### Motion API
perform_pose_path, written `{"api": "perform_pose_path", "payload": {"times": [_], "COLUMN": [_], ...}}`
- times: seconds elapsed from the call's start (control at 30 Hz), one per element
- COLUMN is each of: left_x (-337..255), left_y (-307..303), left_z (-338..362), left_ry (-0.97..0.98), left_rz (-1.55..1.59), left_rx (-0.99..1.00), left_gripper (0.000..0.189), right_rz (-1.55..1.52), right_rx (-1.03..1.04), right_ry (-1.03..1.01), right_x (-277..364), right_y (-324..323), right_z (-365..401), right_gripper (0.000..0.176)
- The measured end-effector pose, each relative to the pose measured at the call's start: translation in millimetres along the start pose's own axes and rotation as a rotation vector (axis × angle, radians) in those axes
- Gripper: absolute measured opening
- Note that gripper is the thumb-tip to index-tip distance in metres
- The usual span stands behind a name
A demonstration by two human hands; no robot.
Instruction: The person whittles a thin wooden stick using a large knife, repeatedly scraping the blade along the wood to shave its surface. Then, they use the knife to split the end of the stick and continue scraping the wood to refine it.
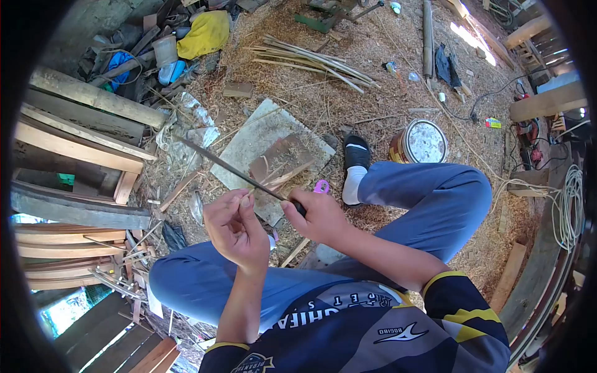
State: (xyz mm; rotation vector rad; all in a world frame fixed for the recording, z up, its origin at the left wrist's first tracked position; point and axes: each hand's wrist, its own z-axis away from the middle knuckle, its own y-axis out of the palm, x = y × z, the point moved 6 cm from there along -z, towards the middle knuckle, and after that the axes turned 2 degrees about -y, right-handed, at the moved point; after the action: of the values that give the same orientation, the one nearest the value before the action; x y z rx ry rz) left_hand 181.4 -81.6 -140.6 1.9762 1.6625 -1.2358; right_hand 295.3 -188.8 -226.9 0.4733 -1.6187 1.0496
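My right hand [317,216] is wrapped round the dark handle of a long knife [227,166], whose blade points up and to the left. Close beside it, my left hand [236,229] is pinched near the blade, on something too small to make out. Beyond the hands, a brown wooden block [281,158] lies on a grey slab [245,140] with thin shavings about it. A pink ring-shaped handle [321,186] shows just past my right hand.
Thin split sticks [317,61] lie on the shaving-covered floor ahead. A round tin [425,142] stands beyond my right knee, near my sandalled foot [356,155]. Curved wooden pieces [78,148] are stacked at the left. A coiled rope [569,208] hangs at the right.
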Motion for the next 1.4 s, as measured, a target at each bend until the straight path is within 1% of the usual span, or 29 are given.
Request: {"api": "perform_pose_path", "payload": {"times": [0.1, 0.2, 0.3, 0.4, 0.5, 0.6, 0.7, 0.8, 0.9, 1.0, 1.1, 1.2, 1.3, 1.4], "left_x": [2.4, -1.3, 2.3, 6.3, 8.9, 10.5, 10.6, 12.1, 16.6, 22.1, 22.5, 18.9, 19.4, 22.8], "left_y": [0.6, 1.9, 1.0, -1.0, -4.9, -5.7, -5.4, -7.8, -10.6, -16.8, -16.1, -14.3, -14.3, -14.2], "left_z": [2.4, 3.2, 6.2, 8.6, 7.1, 4.9, 5.0, 5.6, 3.1, -1.4, 0.7, 2.6, -1.6, -2.8], "left_ry": [-0.019, -0.018, -0.025, -0.035, -0.056, -0.067, -0.062, -0.081, -0.089, -0.071, -0.073, -0.07, -0.064, -0.091], "left_rz": [0.055, 0.056, 0.063, 0.07, 0.068, 0.074, 0.059, 0.06, 0.033, -0.007, -0.019, 0.011, 0.038, 0.044], "left_rx": [-0.032, -0.018, -0.018, -0.033, -0.046, -0.064, -0.064, -0.075, -0.09, -0.058, -0.032, -0.075, -0.093, -0.102], "left_gripper": [0.017, 0.017, 0.017, 0.017, 0.017, 0.016, 0.016, 0.016, 0.018, 0.016, 0.014, 0.018, 0.02, 0.02], "right_rz": [0.042, 0.119, 0.026, -0.026, 0.056, 0.099, 0.028, 0.046, 0.113, 0.155, 0.119, 0.194, 0.207, 0.197], "right_rx": [0.012, 0.057, -0.005, 0.022, 0.072, 0.103, -0.004, 0.03, 0.092, 0.08, 0.045, 0.064, 0.075, 0.061], "right_ry": [0.061, 0.251, 0.111, 0.077, 0.214, 0.229, 0.01, 0.116, 0.151, 0.116, 0.005, 0.119, 0.183, 0.093], "right_x": [-22.5, -52.4, -36.3, -28.9, -59.0, -63.2, -37.7, -62.6, -71.7, -59.8, -39.6, -74.8, -87.4, -74.4], "right_y": [8.3, 13.6, 9.4, 9.5, 19.6, 19.3, 14.6, 22.7, 25.9, 20.5, 13.3, 22.5, 22.6, 18.2], "right_z": [0.0, -4.2, 0.5, 2.6, -0.8, -5.1, -0.1, -3.2, -9.8, -9.4, -1.8, -3.0, -11.8, -12.1], "right_gripper": [0.034, 0.033, 0.041, 0.043, 0.043, 0.035, 0.037, 0.045, 0.044, 0.044, 0.04, 0.04, 0.045, 0.046]}}
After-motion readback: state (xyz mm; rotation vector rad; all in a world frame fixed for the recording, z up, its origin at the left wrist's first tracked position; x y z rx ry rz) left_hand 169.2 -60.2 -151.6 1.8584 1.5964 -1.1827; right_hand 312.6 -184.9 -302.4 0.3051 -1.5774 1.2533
